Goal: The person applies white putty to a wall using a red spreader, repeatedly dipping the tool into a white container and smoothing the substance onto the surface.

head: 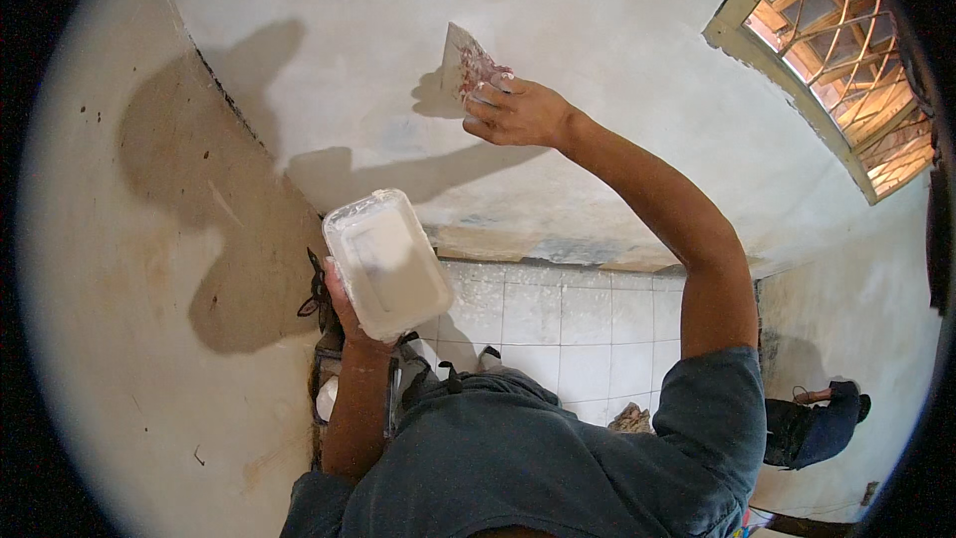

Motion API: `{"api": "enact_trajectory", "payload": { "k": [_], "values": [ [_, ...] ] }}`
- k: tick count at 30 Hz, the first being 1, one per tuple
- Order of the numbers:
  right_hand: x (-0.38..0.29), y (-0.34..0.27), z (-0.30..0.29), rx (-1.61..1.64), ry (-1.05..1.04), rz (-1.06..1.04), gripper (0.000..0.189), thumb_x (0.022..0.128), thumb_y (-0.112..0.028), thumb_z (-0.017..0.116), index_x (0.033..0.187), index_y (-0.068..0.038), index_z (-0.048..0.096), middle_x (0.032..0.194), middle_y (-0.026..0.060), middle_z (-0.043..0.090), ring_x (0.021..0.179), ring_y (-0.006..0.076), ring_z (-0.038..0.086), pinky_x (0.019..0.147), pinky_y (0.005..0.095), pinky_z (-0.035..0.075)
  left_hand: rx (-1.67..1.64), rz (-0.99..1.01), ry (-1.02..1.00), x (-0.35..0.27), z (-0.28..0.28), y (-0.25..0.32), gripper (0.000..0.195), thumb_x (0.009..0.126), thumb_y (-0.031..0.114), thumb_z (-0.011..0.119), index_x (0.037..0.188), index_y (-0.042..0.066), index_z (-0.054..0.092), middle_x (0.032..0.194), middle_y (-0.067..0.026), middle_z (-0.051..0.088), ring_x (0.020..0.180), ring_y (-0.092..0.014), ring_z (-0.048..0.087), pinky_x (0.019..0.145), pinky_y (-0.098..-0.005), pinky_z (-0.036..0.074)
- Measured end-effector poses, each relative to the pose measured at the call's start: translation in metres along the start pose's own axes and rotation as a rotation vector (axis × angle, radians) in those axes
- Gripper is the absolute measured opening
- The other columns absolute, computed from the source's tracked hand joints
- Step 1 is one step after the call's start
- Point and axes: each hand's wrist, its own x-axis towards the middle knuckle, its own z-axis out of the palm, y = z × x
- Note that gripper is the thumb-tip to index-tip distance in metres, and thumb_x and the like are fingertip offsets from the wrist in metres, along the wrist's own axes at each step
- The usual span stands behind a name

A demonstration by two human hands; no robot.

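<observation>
My right hand [515,110] grips a putty scraper [464,63] with a wide, flat blade stained with white and reddish smears. The blade lies at or close against the pale plastered wall [358,30]; whether it touches along its full edge I cannot tell. White paste shows on my fingers. Lower and to the left, my left hand [347,306] holds a clear plastic container [388,261] by its side and underside, its open top facing me. Whitish filler coats its inside and rim.
A barred window [844,60] is at the upper right. Another wall [187,403] stands close on my left. White spots dot the tiled floor [530,306]. A crumpled cloth [631,418] lies near my right side. Dark clothing [814,426] hangs at the right wall.
</observation>
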Motion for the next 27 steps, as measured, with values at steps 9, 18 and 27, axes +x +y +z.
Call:
{"api": "enact_trajectory", "payload": {
  "k": [9,18,27],
  "values": [
    [-0.138,0.012,0.013,0.227,0.056,0.143,0.016,0.086,-0.017,0.063,0.102,-0.013,0.062,0.138,0.0062,0.052,0.128,0.0272,0.048,0.108,0.0462,0.041,0.031,-0.027,0.154,0.005,-0.009,-0.001,0.079,0.09,0.069,0.037,0.146,0.013,0.034,0.139,-0.011,0.047,0.122,-0.031,0.052,0.099,-0.0472,0.048],
    [-0.157,0.011,-0.089,0.101,-0.054,0.15,0.021,0.08,-0.024,0.071,0.099,-0.017,0.062,0.123,0.0019,0.058,0.124,0.0246,0.049,0.103,0.0416,0.047,0.078,-0.047,0.115,0.015,-0.031,0.004,0.081,0.089,0.073,0.036,0.146,0.014,0.035,0.139,-0.0108,0.049,0.119,-0.031,0.055,0.097,-0.0486,0.05],
    [0.054,0.046,-0.002,0.055,0.128,-0.069,0.021,0.079,-0.024,0.067,0.1,-0.023,0.063,0.124,-0.0007,0.059,0.122,0.0219,0.05,0.104,0.0411,0.043,0.096,-0.015,0.039,0.012,-0.027,0.005,0.081,0.09,0.071,0.036,0.146,0.013,0.032,0.141,-0.0119,0.046,0.123,-0.032,0.052,0.099,-0.0501,0.048]
  ]
}}
